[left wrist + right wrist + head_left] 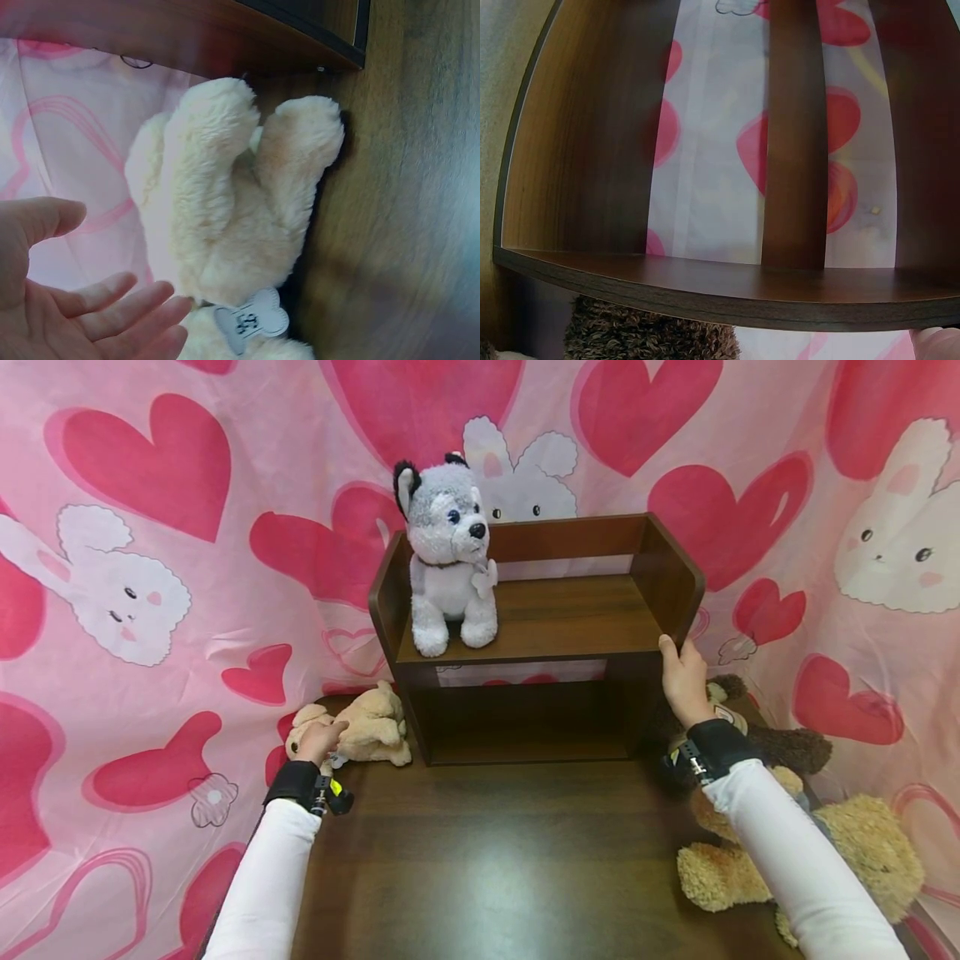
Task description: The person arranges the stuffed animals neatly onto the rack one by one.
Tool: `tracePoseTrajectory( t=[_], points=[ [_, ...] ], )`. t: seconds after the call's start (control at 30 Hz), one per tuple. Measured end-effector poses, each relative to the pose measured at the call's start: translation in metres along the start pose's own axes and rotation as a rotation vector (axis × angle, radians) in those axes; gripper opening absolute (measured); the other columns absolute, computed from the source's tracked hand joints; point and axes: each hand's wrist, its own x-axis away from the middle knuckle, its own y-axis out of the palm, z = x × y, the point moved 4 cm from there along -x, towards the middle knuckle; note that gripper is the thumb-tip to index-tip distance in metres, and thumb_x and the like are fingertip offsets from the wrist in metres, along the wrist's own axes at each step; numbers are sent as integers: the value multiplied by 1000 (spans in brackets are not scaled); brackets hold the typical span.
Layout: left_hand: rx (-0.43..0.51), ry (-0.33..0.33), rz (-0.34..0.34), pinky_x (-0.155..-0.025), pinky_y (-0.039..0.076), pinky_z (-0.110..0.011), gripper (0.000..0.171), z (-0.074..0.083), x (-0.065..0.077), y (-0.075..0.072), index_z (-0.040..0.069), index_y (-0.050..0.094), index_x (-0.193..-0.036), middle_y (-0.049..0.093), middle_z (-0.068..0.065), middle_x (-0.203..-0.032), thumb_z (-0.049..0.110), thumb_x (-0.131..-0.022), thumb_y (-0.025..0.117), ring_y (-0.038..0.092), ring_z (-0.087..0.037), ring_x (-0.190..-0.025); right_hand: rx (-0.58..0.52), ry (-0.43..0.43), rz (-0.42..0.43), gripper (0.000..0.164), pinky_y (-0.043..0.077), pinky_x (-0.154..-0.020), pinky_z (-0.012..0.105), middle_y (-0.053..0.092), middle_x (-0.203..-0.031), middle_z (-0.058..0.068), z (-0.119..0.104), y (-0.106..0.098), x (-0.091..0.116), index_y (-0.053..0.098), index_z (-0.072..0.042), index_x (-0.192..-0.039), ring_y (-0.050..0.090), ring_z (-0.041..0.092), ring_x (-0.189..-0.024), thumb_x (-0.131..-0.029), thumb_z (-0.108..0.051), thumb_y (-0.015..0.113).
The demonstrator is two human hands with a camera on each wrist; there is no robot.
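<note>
A small two-tier dark wooden shelf [570,610] stands on the table. My right hand [684,681] grips the front edge of its right side panel, thumb on the near side. In the right wrist view only a fingertip [935,343] shows at the panel's edge. A cream plush dog [371,727] lies on its side left of the shelf, with a bone-shaped tag [259,319] at its neck. My left hand [318,742] is over its head and neck, fingers spread and loosely straight in the left wrist view. A grey-and-white plush husky [453,560] sits upright on the top tier's left end.
Right of the shelf lies a dark brown plush toy [787,747], with a tan teddy bear [870,852] nearer, partly behind my right forearm. The brown wooden table [487,860] spreads in front. A pink cloth [300,568] with hearts and rabbits hangs around the back and sides.
</note>
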Motion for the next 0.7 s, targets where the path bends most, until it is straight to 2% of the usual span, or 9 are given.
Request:
tracePoseTrajectory(
  t=[0.13,0.27,0.33,0.4,0.43,0.47,0.53,0.67,0.7],
  points=[
    [-35,-38,68,-68,40,-34,47,-8,1,3,-12,53,-93,52,-15,-77,33,-91,42,50,-28,-75,-3,-1,-1,52,31,-94,51,47,-123,28,0,1,-1,44,8,-119,41,39,-115,-97,-37,31],
    [19,-85,112,-82,37,-42,48,-15,0,6,-13,51,-96,50,-22,-90,34,-91,41,46,-34,-90,-7,0,5,52,31,-91,50,48,-120,29,1,1,-1,45,9,-116,43,38,-112,-97,-38,32],
    [72,-110,117,-82,39,-43,47,-18,-3,8,-12,50,-94,48,-22,-88,34,-91,43,46,-36,-91,-7,1,4,52,31,-91,50,48,-120,28,1,1,0,45,9,-116,42,38,-112,-97,-38,31],
    [106,-128,109,-81,41,-43,50,-27,-12,10,-12,49,-96,46,-20,-88,37,-90,45,47,-35,-90,-8,4,0,52,31,-91,50,48,-121,28,1,1,0,45,8,-117,42,37,-112,-97,-38,31],
    [130,-141,107,-78,43,-42,52,-36,-21,13,-12,49,-97,46,-20,-87,39,-89,46,47,-34,-88,-8,5,-2,53,31,-91,50,47,-121,28,1,0,0,44,8,-118,42,37,-112,-97,-38,31],
    [180,-131,108,-73,45,-40,57,-51,-37,15,-14,48,-98,46,-19,-85,42,-86,51,49,-32,-83,-9,7,-4,53,31,-91,50,47,-121,28,1,0,0,44,8,-118,42,37,-112,-97,-38,30],
    [249,-153,103,-68,47,-37,66,-78,-67,21,-14,47,-107,46,-18,-87,48,-84,54,50,-28,-78,-8,5,-6,53,31,-92,51,47,-122,29,1,0,0,44,9,-119,41,38,-113,-97,-38,30],
    [363,-237,130,-57,45,-31,83,-143,-140,37,-10,41,-122,48,-17,-96,57,-77,60,51,-23,-66,-9,2,-6,54,30,-94,52,46,-124,30,1,-1,0,43,9,-120,41,40,-115,-97,-38,31],
    [362,-268,134,-57,45,-31,85,-148,-145,40,-8,39,-126,46,-19,-99,58,-76,59,51,-24,-67,-10,3,-7,54,30,-95,52,45,-125,30,1,-1,1,43,9,-121,40,40,-116,-97,-38,31]
  ],
)
